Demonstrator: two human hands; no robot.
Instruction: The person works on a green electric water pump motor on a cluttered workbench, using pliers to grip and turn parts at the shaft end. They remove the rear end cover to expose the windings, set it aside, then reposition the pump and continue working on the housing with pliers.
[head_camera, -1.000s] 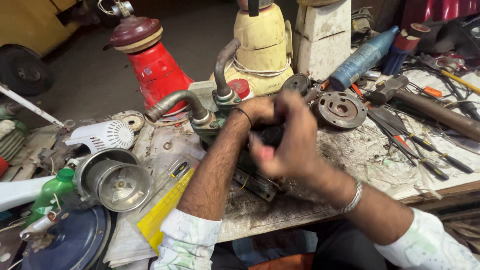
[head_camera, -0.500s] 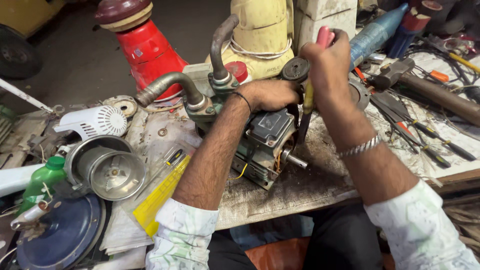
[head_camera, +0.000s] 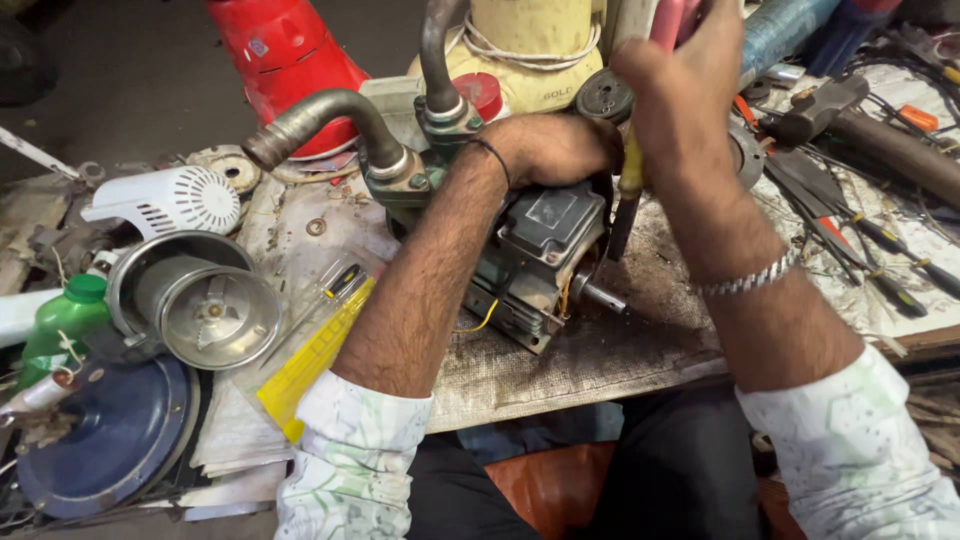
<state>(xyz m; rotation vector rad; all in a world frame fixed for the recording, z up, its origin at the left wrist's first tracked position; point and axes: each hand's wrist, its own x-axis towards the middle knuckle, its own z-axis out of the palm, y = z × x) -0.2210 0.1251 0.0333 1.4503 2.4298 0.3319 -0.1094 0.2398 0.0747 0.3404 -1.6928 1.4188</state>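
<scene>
A grey-green electric pump motor (head_camera: 540, 262) lies on the workbench with two bent metal pipes (head_camera: 330, 125) rising from its far end and a bare shaft sticking out at its near right. My left hand (head_camera: 555, 148) rests on top of the motor and grips its upper edge. My right hand (head_camera: 680, 95) is raised just right of it, closed around a tool with a pink and yellow handle (head_camera: 632, 170) whose dark shank points down at the motor's right end.
A steel bowl-shaped housing (head_camera: 205, 305), a white fan cover (head_camera: 170, 200), a green bottle (head_camera: 60, 325) and a blue disc (head_camera: 110, 440) lie at the left. A yellow packet (head_camera: 315, 355) sits near the front edge. A hammer (head_camera: 860, 125) and several screwdrivers lie at the right. Red and cream appliances stand behind.
My right hand has lifted off the motor, picked up the pink-and-yellow-handled tool and brought it down beside the motor's right end. My left hand stays on the motor.
</scene>
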